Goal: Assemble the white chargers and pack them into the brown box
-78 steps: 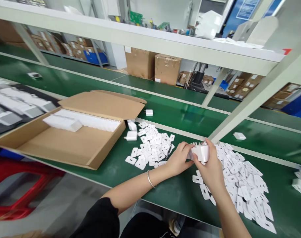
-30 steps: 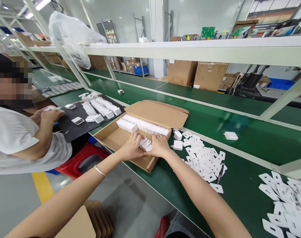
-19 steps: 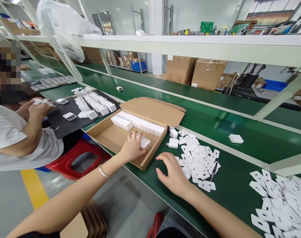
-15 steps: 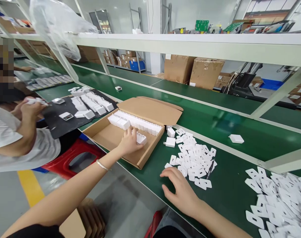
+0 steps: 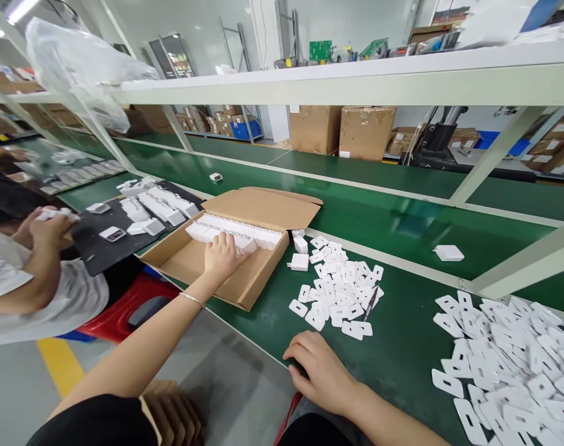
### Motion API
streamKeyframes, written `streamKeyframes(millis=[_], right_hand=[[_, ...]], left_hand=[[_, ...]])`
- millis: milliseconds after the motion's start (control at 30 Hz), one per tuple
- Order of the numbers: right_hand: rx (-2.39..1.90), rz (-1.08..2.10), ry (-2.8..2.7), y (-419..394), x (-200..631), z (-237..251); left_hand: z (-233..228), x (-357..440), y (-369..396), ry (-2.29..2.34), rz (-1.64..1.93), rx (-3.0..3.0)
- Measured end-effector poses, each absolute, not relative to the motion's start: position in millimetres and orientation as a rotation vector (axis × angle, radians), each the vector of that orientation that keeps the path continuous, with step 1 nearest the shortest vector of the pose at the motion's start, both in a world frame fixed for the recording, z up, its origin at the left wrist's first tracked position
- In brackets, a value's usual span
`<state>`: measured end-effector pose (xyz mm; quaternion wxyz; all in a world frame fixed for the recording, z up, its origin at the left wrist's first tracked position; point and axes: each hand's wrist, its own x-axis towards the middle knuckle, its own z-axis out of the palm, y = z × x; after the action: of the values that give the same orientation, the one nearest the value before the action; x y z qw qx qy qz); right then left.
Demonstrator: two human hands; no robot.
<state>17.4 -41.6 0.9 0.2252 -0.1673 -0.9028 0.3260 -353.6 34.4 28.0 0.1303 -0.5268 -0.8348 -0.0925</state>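
Observation:
My left hand point(image 5: 222, 254) reaches into an open cardboard box point(image 5: 249, 296), its fingers closed over white plug-in chargers point(image 5: 245, 245). These touch or nearly touch the end of the short front row; the fingers partly hide them. Behind them, a longer row of chargers point(image 5: 267, 236) lies along the box's back wall. My right hand point(image 5: 316, 371) rests by the table's front edge, fingers loosely bent and apart, holding nothing. Nearest to it is a pile of white rectangular plates with cut-outs point(image 5: 340, 288), with a dark pen-like tool point(image 5: 371, 303) lying on it.
Two loose chargers point(image 5: 299, 262) stand beside the box. A bigger heap of white plates point(image 5: 509, 371) covers the right side. On the left, a co-worker's hands point(image 5: 47, 229) hold white parts near a black mat point(image 5: 93, 248). A shelf point(image 5: 309, 90) crosses above the green table point(image 5: 402, 347).
My left hand has moved the chargers from the box's front right toward the short row. My right hand has drawn back slightly toward the table edge, and the view has shifted.

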Motion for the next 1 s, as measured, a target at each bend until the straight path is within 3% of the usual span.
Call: streamKeyframes(millis=[333,633,1000], right_hand=[[-0.488,0.852,-2.549,-42.6,15.3,-9.3],[-0.479,0.757,-2.552,-44.0,13.4,-18.5],[-0.459,0.624,-2.458,-43.7,11.2,-27.4]], left_hand=[[19.3,-352.4,72.3,-2.758,-0.473,-1.129],[16.0,-336.5,67.7,-2.745,-0.461,-1.099],[32.7,-281.3,5.9,-2.763,-0.096,-1.833]])
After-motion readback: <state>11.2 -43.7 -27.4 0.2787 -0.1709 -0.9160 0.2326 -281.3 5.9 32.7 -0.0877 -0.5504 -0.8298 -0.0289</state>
